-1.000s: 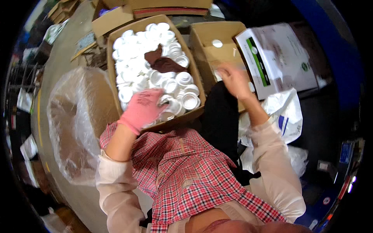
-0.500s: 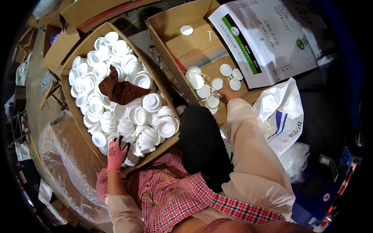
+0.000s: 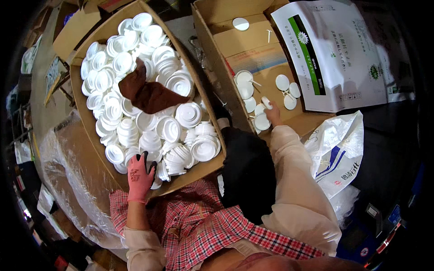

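My left hand [image 3: 141,178], in a pink glove with black fingertips, rests at the near left edge of a carton [image 3: 105,169] full of white plastic lids [image 3: 189,114]. Its fingers are apart beside the nearest lids, with nothing seen in them. My bare right hand [image 3: 274,115] reaches into a second carton [image 3: 296,119]. It pinches a white disc with a stem [image 3: 266,103], tilted nearly edge-on; the stem is hidden. Similar discs lie around that hand, such as a stemmed disc [image 3: 261,122] beside the fingers and a stemmed disc [image 3: 282,82] farther right.
A brown cloth [image 3: 149,92] lies on the lids. One disc [image 3: 240,24] and a small white T-shaped piece [image 3: 269,36] sit at the second carton's far end. A printed white sheet [image 3: 334,58] covers its right side. A white sack [image 3: 337,149] stands nearer me.
My right hand has lifted and tilted a disc that faced upward before. The view has shifted, so both cartons appear larger. My left hand stays at the near edge of the lids.
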`<state>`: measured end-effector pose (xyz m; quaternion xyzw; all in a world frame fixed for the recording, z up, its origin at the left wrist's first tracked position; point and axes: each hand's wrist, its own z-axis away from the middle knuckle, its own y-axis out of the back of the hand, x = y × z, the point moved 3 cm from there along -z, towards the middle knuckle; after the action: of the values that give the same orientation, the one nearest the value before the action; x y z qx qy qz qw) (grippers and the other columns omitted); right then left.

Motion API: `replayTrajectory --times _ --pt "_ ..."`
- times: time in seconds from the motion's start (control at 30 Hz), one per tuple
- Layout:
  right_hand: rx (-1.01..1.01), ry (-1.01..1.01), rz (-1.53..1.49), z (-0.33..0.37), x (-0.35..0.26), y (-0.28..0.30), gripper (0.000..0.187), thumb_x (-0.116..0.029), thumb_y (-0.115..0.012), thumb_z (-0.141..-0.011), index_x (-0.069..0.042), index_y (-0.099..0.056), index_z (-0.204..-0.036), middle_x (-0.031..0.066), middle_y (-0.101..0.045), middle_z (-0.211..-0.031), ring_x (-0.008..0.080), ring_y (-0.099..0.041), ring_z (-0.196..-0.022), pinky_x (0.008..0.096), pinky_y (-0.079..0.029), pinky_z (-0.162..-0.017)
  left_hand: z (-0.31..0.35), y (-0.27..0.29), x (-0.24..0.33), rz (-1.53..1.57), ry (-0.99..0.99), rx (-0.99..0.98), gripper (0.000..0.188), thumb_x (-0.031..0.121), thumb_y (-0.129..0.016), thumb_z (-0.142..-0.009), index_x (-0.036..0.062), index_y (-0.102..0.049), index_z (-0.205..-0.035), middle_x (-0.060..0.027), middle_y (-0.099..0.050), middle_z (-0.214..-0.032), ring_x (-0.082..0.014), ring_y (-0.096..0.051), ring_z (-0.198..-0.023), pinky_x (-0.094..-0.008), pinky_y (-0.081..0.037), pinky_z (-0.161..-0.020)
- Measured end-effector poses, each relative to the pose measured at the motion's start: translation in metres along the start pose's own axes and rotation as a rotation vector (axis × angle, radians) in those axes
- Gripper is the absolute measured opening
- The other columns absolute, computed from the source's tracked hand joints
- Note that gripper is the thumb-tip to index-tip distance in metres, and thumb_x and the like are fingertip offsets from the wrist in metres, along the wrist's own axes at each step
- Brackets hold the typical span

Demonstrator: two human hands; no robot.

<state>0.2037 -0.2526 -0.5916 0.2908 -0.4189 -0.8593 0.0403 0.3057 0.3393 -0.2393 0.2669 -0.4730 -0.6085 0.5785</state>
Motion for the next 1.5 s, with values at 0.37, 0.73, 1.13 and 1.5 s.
replayTrajectory --times 0.37,0.73,1.13,1.5 --pt "0.120 0.384 -0.086 0.067 -0.142 0.073 0.029 0.002 -0.071 -0.074 -0.003 -0.062 -0.101 0.0088 -0.065 -0.091 0.0215 -0.062 -0.083 0.0329 -0.049 -0.076 0.061 0.007 -0.002 0.113 -0.068 0.041 0.058 0.020 -0.073 -0.078 0.0063 -0.051 -0.130 -0.0241 -0.054 -0.123 -0.0399 -0.051 -0.116 -0.0455 -0.042 -0.098" --pt "-0.530 0.834 -0.704 0.302 -0.413 0.219 0.055 -0.013 -0.076 -0.080 -0.010 -0.051 -0.129 0.0103 -0.055 -0.125 0.0162 -0.056 -0.105 0.0310 -0.050 -0.082 0.043 0.057 -0.050 0.716 0.093 0.654 0.044 0.015 -0.051 -0.097 -0.0009 -0.044 -0.137 -0.0187 -0.052 -0.135 -0.0288 -0.050 -0.124 -0.0361 -0.038 -0.104" --pt "-0.254 0.526 0.701 -0.003 -0.243 -0.007 0.138 -0.033 -0.094 -0.048 -0.017 -0.007 -0.153 0.0212 -0.006 -0.158 0.0426 -0.016 -0.143 0.0512 -0.031 -0.111 0.022 0.040 -0.016 0.453 0.023 0.288 0.049 0.009 -0.062 -0.090 -0.0002 -0.045 -0.135 -0.0191 -0.050 -0.133 -0.0353 -0.045 -0.126 -0.0399 -0.034 -0.107" --pt "-0.271 0.372 0.145 -0.020 -0.166 -0.042 0.083 -0.022 -0.090 -0.044 -0.005 -0.050 -0.114 0.0220 -0.058 -0.117 0.0373 -0.056 -0.109 0.0408 -0.047 -0.092 0.005 0.035 0.013 0.445 0.025 0.162 0.043 0.007 -0.061 -0.088 0.0008 -0.050 -0.129 -0.0203 -0.052 -0.128 -0.0369 -0.048 -0.120 -0.0398 -0.037 -0.104"
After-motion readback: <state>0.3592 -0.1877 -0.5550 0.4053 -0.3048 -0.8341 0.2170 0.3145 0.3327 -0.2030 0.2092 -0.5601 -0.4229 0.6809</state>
